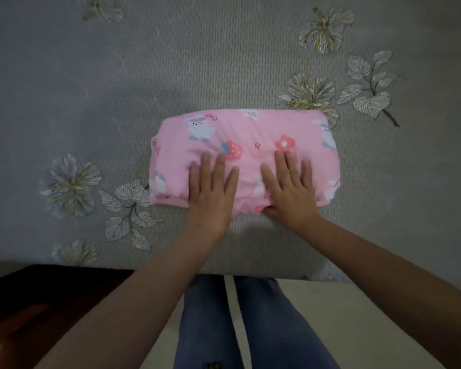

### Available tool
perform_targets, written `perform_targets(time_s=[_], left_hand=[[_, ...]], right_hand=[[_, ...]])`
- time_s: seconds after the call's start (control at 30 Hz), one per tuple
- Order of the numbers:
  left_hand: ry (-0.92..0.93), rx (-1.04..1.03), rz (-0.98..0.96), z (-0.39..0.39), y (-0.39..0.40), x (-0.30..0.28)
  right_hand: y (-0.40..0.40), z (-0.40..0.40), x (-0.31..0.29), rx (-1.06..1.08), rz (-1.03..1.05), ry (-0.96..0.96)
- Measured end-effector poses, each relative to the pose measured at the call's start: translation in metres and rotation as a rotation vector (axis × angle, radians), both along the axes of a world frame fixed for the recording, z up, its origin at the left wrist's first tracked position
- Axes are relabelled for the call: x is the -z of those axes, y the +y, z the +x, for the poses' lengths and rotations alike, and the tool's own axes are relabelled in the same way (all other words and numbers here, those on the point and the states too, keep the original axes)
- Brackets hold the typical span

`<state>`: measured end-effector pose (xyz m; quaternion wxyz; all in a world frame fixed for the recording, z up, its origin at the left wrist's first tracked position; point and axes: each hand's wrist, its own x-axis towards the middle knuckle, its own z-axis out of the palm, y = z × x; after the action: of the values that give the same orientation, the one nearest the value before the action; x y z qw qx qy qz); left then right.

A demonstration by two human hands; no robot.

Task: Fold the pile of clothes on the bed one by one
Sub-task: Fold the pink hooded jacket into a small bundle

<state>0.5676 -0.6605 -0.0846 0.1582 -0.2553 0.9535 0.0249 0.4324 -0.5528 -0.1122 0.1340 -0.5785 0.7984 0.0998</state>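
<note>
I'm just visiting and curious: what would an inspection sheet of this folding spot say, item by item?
Surface: grey bedspread with a printed flower pattern.
Job's things: one pink printed garment, folded into a compact rectangle.
Clutter: nothing seen.
Hands: left hand and right hand press flat on the garment, fingers straight.
Cables: nothing seen.
Surroundings: dark wooden furniture at lower left, pale floor, the person's blue trousers.

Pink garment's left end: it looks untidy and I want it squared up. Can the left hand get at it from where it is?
Probably yes. The left hand lies flat on the pink garment, near that end, and only bare bedspread lies beside it.
</note>
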Motion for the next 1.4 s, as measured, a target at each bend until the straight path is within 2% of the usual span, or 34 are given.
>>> perform_targets(time_s=[0.1,0.17,0.37,0.43,0.53,0.63,0.73,0.83,0.97,1.1,1.2,1.4], left_hand=[[-0.157,-0.06,0.123,-0.009,-0.017,0.027],[-0.175,-0.04,0.165,-0.007,-0.023,0.04],[-0.069,-0.042,0.243,-0.003,-0.033,0.06],[-0.024,-0.025,0.253,-0.003,-0.033,0.063],[0.009,-0.026,0.254,0.001,-0.034,0.068],[-0.02,0.004,0.176,0.0,-0.033,0.066],[0.08,0.189,-0.058,0.005,-0.03,0.058],[0.156,0.256,-0.204,0.014,-0.028,0.046],[0.311,0.247,-0.229,0.009,-0.034,0.017],[0.457,0.441,-0.089,-0.017,-0.042,-0.03],[0.494,0.626,-0.006,-0.047,-0.024,-0.077],[0.736,0.939,-0.175,-0.12,0.048,-0.193]], right_hand=[[-0.005,0.0,0.007,0.099,0.046,-0.032],[-0.005,-0.002,0.021,0.081,0.141,-0.078],[-0.019,-0.005,0.038,0.009,0.316,-0.003],[-0.022,-0.002,0.037,-0.016,0.24,0.094],[-0.027,-0.003,0.034,-0.029,0.194,0.109],[-0.028,-0.003,0.034,-0.018,0.129,0.107],[-0.033,-0.004,0.019,0.009,0.103,0.109],[-0.042,-0.006,-0.009,0.061,0.131,-0.034],[-0.034,-0.006,-0.053,0.238,0.092,-0.202],[-0.005,-0.002,-0.107,0.379,0.091,-0.207],[0.031,-0.002,-0.153,0.502,0.076,-0.157],[0.131,-0.014,-0.245,0.764,-0.147,0.087]])
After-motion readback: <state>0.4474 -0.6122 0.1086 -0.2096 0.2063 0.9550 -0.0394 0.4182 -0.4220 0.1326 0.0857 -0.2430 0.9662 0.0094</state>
